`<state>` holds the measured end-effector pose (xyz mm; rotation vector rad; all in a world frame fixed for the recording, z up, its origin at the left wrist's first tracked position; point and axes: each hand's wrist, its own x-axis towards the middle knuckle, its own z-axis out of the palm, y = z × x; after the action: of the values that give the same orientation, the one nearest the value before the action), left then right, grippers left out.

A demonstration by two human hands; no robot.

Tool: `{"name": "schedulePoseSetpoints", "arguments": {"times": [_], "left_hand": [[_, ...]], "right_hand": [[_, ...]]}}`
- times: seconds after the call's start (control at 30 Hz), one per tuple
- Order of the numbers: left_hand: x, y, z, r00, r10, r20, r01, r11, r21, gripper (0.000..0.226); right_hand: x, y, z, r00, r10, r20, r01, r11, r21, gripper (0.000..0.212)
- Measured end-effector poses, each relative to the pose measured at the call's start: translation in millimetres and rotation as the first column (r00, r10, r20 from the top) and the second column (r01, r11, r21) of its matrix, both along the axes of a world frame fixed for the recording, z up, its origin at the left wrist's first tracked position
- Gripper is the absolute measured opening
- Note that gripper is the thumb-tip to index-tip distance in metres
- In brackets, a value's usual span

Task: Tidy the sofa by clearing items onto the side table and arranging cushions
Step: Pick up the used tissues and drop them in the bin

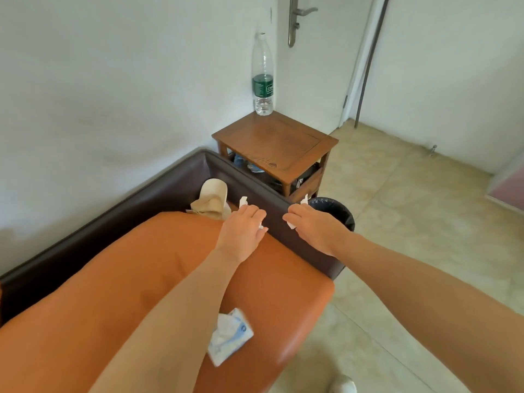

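My left hand [244,233] is closed around a crumpled white tissue [243,201] over the sofa's right end. My right hand [314,228] grips another white tissue scrap [304,199] above the dark armrest [272,205]. The orange seat cushion [141,279] fills the sofa. A beige cap [211,199] lies in the corner by the armrest. A soft tissue pack [229,336] rests near the cushion's front edge. The wooden side table [275,146] stands beyond the armrest, with a tall water bottle [262,78] on its back corner.
A black bin [337,212] with a liner sits on the tiled floor just beyond my right hand, beside the side table. A white door [312,66] is behind the table. Items fill the table's lower shelf [255,165].
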<state>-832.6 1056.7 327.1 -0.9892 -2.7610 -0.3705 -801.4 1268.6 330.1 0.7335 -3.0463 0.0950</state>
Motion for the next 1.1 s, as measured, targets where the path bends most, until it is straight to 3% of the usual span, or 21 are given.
{"name": "schedulePoseSetpoints", "arguments": {"times": [0.23,0.53,0.77,1.1], "left_hand": [[-45,131,-10,0.989,0.089,0.117,-0.098,0.992,0.080,0.032],[-114,252,-46,0.963,0.065,0.261,-0.085,0.994,0.068,0.038],[-183,321,-115,0.904,0.090,0.419,-0.116,0.993,0.036,0.045],[-234,372,-242,0.783,0.209,0.585,-0.208,0.976,-0.071,0.051]], "right_hand": [[-52,125,-20,0.999,-0.006,0.047,0.006,1.000,-0.016,0.037],[-117,245,-47,0.988,-0.080,0.134,0.086,0.996,-0.035,0.044],[-186,300,-106,0.968,-0.082,0.235,0.091,0.996,-0.025,0.041],[-253,337,-243,0.906,0.000,0.423,0.019,0.999,-0.040,0.049]]}}
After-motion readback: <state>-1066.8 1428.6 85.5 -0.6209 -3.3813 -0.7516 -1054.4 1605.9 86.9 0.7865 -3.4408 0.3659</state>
